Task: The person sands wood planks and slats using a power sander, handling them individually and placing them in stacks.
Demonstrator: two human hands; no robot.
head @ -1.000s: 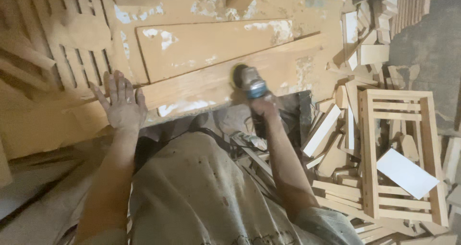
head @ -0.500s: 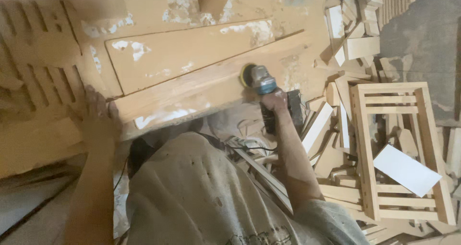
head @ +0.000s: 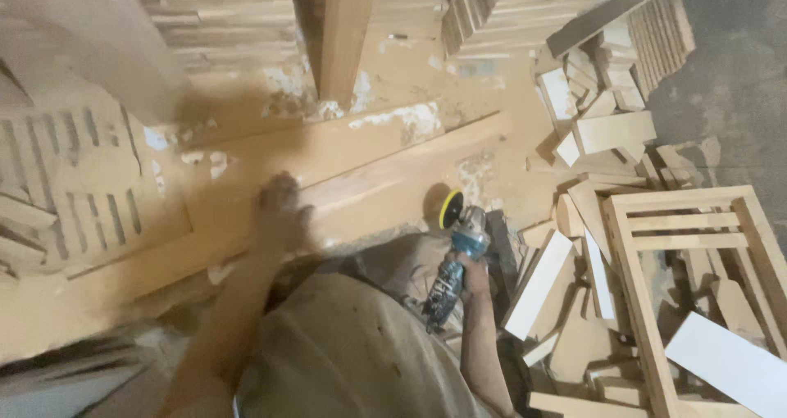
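Right hand [head: 474, 275] fingers wrapped round angle grinder [head: 456, 258], yellow disc [head: 450, 208] tilted up just off the long plank [head: 328, 197] near edge. Left hand [head: 279, 213] on plank, blurred; finger spread unclear. Wooden frame [head: 689, 221] right.

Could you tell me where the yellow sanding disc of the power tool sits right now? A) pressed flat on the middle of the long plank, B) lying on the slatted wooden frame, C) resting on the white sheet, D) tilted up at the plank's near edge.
D: the right hand holds the sander with its yellow disc tilted up at the near edge of the plank.
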